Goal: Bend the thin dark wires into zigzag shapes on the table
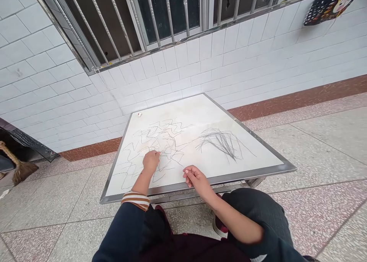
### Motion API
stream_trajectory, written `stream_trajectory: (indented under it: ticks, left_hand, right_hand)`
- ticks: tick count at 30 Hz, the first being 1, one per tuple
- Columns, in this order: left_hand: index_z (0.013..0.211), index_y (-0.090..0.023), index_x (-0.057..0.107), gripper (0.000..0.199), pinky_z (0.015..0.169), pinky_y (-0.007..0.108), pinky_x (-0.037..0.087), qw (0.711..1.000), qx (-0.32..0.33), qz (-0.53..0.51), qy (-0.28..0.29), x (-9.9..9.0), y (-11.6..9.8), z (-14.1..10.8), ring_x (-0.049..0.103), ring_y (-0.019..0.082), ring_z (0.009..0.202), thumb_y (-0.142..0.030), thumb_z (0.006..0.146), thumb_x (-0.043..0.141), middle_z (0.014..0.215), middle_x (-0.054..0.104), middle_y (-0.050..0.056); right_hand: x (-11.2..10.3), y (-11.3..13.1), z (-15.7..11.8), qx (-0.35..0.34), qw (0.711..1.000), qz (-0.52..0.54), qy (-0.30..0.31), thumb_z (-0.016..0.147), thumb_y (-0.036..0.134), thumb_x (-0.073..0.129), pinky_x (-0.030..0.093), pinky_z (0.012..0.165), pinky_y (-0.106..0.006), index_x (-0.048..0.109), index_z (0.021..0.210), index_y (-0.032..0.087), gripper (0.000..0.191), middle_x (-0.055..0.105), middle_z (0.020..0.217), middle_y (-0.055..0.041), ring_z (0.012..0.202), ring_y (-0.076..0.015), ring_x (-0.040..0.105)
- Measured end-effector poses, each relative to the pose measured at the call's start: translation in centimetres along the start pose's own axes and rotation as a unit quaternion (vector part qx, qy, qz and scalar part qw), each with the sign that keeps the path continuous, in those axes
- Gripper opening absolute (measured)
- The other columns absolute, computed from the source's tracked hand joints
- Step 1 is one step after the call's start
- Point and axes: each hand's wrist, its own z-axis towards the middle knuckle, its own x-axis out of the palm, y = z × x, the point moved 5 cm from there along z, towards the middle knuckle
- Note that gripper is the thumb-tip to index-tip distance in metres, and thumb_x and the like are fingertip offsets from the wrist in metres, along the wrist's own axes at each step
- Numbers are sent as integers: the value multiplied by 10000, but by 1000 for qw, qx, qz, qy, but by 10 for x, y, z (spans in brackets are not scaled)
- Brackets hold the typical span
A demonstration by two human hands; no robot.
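Many thin dark strands (219,141) lie in a bundle on the right of a white table (189,109) with a grey metal rim. Bent, zigzag strands (166,134) are spread over the table's left half. Among these, my left hand (151,161) is closed, its fingertips pinched near the tabletop. My right hand (195,178) is closed in a pinch over the front rim, with thumb and forefinger together. What either hand holds is too fine to make out. A small white and red item (139,114) lies at the table's back left corner.
Behind the table stands a white tiled wall (183,70) with a barred window (169,13). A patterned bag (329,5) hangs at the upper right. A broom (23,170) is on the floor at the far left. My knees are close to the table's front edge.
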Motion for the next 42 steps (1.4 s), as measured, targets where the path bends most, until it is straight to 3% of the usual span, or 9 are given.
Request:
stream_trajectory:
  ticks: [6,9,11,13,15,18,20,29,42]
  left_hand:
    - [866,-184,660,316,699,316,445,992,60,50,-104,-23,-14,-30,592,206,802,-379,905,414,771,659,63]
    - [946,-218,666,389,613,279,402,985,98,37,-134,-27,-16,-64,569,186,673,-435,901,348,672,640,19]
    - [1020,-234,660,430,590,258,400,982,122,13,-142,-20,-9,-90,543,153,575,-476,894,329,645,619,-12]
    - [1036,-229,673,451,559,244,404,973,166,-57,-149,-7,4,-116,517,140,515,-516,871,366,589,576,-28]
    - [1020,-213,687,451,551,246,412,972,190,-84,-111,15,21,-134,541,154,536,-523,861,401,571,563,-23]
    - [1020,-188,698,454,550,252,424,975,203,-70,-60,44,44,-145,564,171,555,-511,862,420,564,578,-8]
    - [1036,-182,694,461,540,250,431,975,207,-65,-40,56,56,-144,563,171,541,-508,865,417,560,581,-7]
    - [1012,-192,692,429,548,247,453,976,209,-67,-7,74,64,-138,580,167,548,-501,863,434,576,591,-8]
    - [1046,-188,676,435,514,236,442,975,184,-119,47,91,68,-141,553,156,531,-498,866,430,584,569,-10]
  right_hand:
    - [5,0,-2,-17,1000,-4,4,789,519,546,360,442,-229,533,825,197,324,569,687,22,459,-83,437]
    - [0,5,2,-38,997,-61,1,833,480,481,352,439,-227,534,823,195,290,578,674,22,449,-87,434]
    - [-18,18,8,-87,983,-155,-46,859,422,451,385,499,-239,556,859,202,244,605,709,11,522,-108,490]
    - [-46,40,15,-143,939,-285,-125,884,360,428,422,633,-265,582,916,212,216,631,768,-4,670,-137,548]
    - [-76,61,23,-160,871,-425,-189,899,311,419,415,715,-281,604,948,218,212,638,879,-26,796,-161,549]
    - [-116,83,36,-96,757,-593,-257,920,260,404,391,686,-271,615,1005,246,228,615,1006,-43,930,-188,507]
    - [-131,90,47,-78,734,-623,-260,918,242,418,374,664,-274,633,984,243,225,607,1020,-58,951,-205,484]
    - [-139,80,88,-44,706,-675,-208,884,211,494,347,645,-272,655,866,205,162,613,908,-78,884,-205,475]
    - [-161,71,84,-6,681,-691,-242,900,244,463,343,628,-275,618,886,182,168,598,929,-81,902,-211,492]
